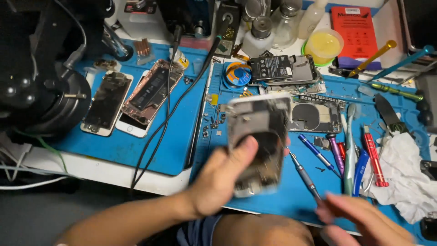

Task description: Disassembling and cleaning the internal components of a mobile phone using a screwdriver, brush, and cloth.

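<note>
A cluttered tabletop is filling the room's corner, with blue work mats lying over it and tools scattered everywhere. Nearest to me, the right hand is hovering low over the mat's front edge, blurred, fingers loosely spread; it is closing on nothing I can make out, though its fingertips are sitting just beside the tip of a grey screwdriver. The left hand is wrapping its grip around the lower part of an opened phone, thumb pressing across the exposed inside, holding it tilted above the mat. A steadier hold, by the frame edges rather than across the insides, would probably be serving it better. Just right of it, more screwdrivers and a crumpled white cloth are lying. Farther back, two other dismantled phones are resting on the left mat, and glass bottles are standing behind.
</note>
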